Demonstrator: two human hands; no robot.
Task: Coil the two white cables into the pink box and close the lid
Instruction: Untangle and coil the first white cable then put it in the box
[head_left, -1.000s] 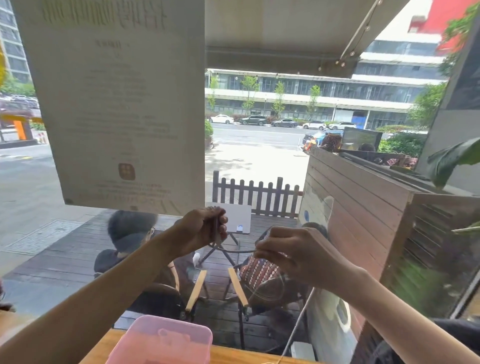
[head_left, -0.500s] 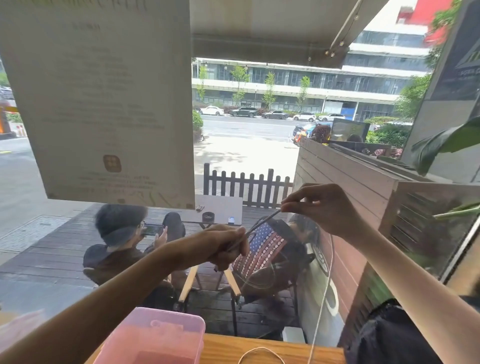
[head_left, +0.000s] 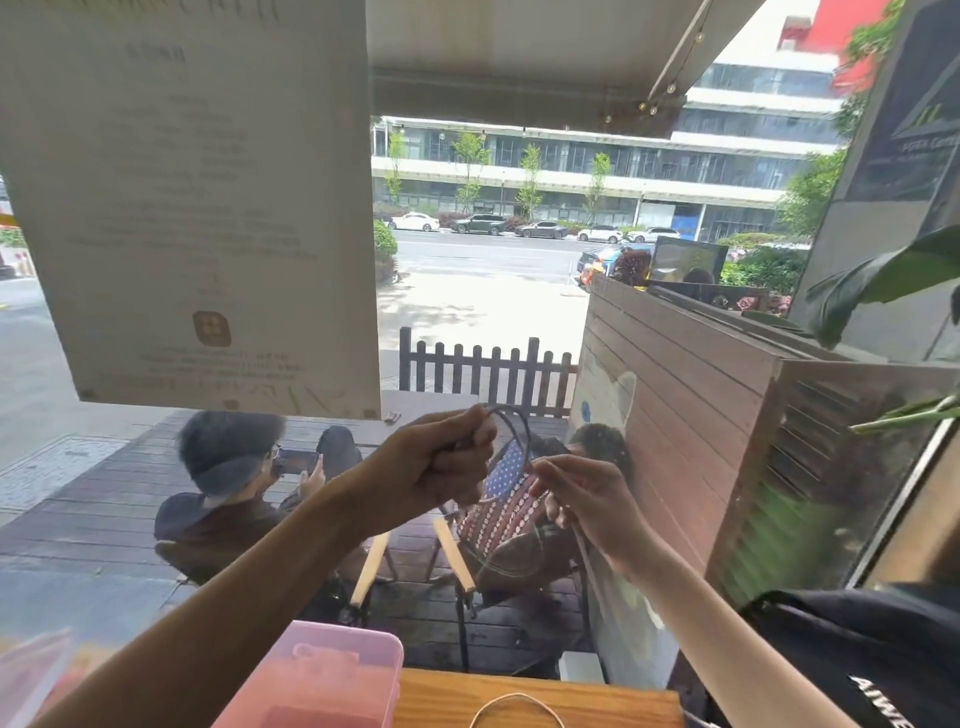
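Note:
My left hand (head_left: 441, 465) is raised in front of the window, fingers closed on a thin white cable (head_left: 517, 431) that arcs in a loop over to my right hand (head_left: 582, 499). My right hand pinches the same cable, which then hangs down along my right forearm toward the table. A loose loop of white cable (head_left: 514, 701) lies on the wooden table at the bottom edge. The pink box (head_left: 332, 675) stands on the table below my left forearm, translucent, lid on top; its contents are unclear.
The wooden table (head_left: 597, 701) runs along a glass window. A large paper sign (head_left: 197, 208) hangs on the glass at upper left. Outside, people sit on chairs on a deck. A plant leaf (head_left: 883, 280) hangs at the right.
My right hand has dropped from up high and come in close to my left hand, forming a loop of cable between them. My left hand rose a little.

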